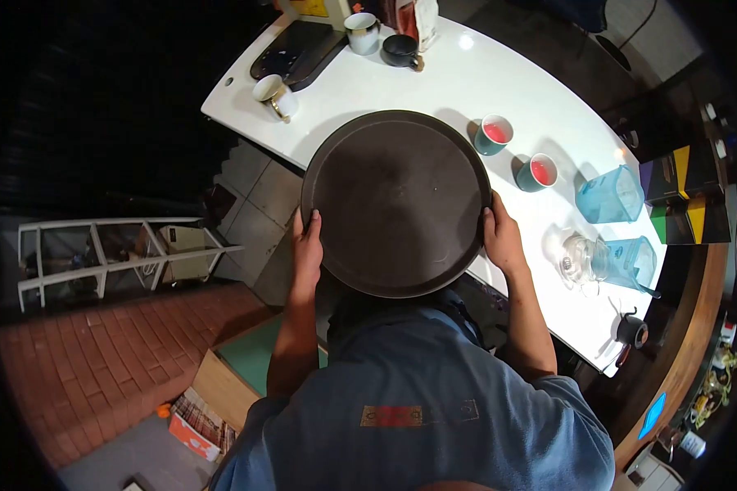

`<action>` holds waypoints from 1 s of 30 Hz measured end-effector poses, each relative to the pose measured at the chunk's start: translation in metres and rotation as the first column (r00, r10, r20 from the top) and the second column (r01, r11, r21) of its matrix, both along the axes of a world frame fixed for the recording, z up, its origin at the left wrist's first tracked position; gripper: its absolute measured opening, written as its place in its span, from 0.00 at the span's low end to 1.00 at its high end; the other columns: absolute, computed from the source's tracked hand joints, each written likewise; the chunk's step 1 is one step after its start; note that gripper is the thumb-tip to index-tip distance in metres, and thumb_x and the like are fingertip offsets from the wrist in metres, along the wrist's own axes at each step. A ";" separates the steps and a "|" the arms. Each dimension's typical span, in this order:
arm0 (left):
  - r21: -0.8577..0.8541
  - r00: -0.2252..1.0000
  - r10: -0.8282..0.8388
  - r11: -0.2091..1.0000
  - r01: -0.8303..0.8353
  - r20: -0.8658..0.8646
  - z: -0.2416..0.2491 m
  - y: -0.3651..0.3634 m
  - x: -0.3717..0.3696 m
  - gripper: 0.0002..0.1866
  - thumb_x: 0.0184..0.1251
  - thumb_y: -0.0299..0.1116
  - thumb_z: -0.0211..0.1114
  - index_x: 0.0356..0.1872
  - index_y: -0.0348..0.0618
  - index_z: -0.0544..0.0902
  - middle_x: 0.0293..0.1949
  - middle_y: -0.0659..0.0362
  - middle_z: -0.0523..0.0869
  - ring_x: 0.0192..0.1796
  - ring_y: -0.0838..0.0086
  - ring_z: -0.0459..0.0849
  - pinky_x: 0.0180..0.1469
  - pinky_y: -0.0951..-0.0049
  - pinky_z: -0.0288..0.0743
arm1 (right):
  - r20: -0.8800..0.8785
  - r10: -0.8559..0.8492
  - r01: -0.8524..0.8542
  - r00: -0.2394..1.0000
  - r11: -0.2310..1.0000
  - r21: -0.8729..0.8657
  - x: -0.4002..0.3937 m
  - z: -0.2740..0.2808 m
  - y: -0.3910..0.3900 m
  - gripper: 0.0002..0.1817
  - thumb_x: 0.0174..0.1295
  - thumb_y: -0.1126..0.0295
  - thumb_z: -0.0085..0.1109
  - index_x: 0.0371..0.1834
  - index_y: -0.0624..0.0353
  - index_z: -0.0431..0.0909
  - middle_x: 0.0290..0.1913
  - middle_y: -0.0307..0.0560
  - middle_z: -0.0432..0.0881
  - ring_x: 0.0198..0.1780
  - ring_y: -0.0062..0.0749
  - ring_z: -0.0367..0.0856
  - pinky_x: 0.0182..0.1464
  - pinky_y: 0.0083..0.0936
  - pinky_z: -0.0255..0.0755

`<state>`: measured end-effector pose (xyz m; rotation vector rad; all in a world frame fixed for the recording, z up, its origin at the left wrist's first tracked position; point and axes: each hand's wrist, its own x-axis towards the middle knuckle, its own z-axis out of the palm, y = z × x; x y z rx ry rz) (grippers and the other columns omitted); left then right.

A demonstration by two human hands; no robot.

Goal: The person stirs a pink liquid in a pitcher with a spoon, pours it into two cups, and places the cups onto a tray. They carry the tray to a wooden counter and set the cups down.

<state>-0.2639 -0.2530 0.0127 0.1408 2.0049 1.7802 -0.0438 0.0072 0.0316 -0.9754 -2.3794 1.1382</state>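
A large round dark brown serving tray (397, 196) is held in front of my body, over the near edge of the white table. My left hand (307, 245) grips its left rim, thumb on top and the other fingers hidden beneath. On the opposite side my right hand (502, 235) holds the rim the same way. Nothing lies on the tray. Just beyond its right edge stand two teal cups, one (493, 135) farther off and one (537, 173) nearer, both with something pink inside.
On the white table (434, 82) stand white mugs (362, 34) (276, 97), a black cup (400, 51), a black flat device (300, 53), blue translucent pitchers (611, 195) (630, 262) and a glass vessel (580, 260). A cardboard box (229, 376) and a white rack (98, 258) are at left.
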 end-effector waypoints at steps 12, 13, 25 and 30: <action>-0.290 0.951 -0.283 0.927 0.238 -0.125 -0.019 0.030 -0.074 0.34 0.72 0.48 0.54 0.71 0.38 0.58 0.68 0.47 0.67 0.69 0.59 0.67 0.66 0.66 0.63 | 0.070 -0.213 0.210 0.975 0.976 0.053 -0.021 -0.023 -0.017 0.23 0.67 0.67 0.46 0.65 0.60 0.63 0.40 0.69 0.80 0.41 0.64 0.80 0.44 0.48 0.72; -0.301 0.938 -0.317 0.916 0.265 -0.141 -0.026 0.030 -0.081 0.34 0.72 0.48 0.54 0.71 0.37 0.58 0.68 0.46 0.66 0.69 0.58 0.65 0.67 0.65 0.61 | 0.088 -0.237 0.231 0.967 0.970 0.081 -0.023 -0.024 -0.019 0.23 0.67 0.67 0.47 0.65 0.60 0.64 0.39 0.69 0.80 0.41 0.63 0.80 0.44 0.49 0.72; -0.253 0.889 -0.361 0.922 0.295 -0.280 -0.037 0.041 -0.091 0.38 0.69 0.46 0.58 0.72 0.38 0.53 0.71 0.42 0.59 0.73 0.54 0.58 0.71 0.63 0.55 | 0.071 -0.540 0.500 0.839 0.815 0.294 -0.067 -0.005 0.006 0.38 0.55 0.56 0.65 0.64 0.70 0.63 0.49 0.66 0.77 0.50 0.56 0.78 0.52 0.40 0.73; -0.249 0.894 -0.347 0.927 0.281 -0.284 -0.033 0.031 -0.092 0.39 0.68 0.45 0.60 0.73 0.41 0.52 0.70 0.42 0.61 0.69 0.54 0.64 0.69 0.62 0.58 | -0.193 -0.594 0.625 0.781 0.743 0.241 -0.107 -0.024 0.046 0.52 0.48 0.55 0.72 0.68 0.76 0.52 0.60 0.70 0.68 0.62 0.55 0.71 0.63 0.37 0.66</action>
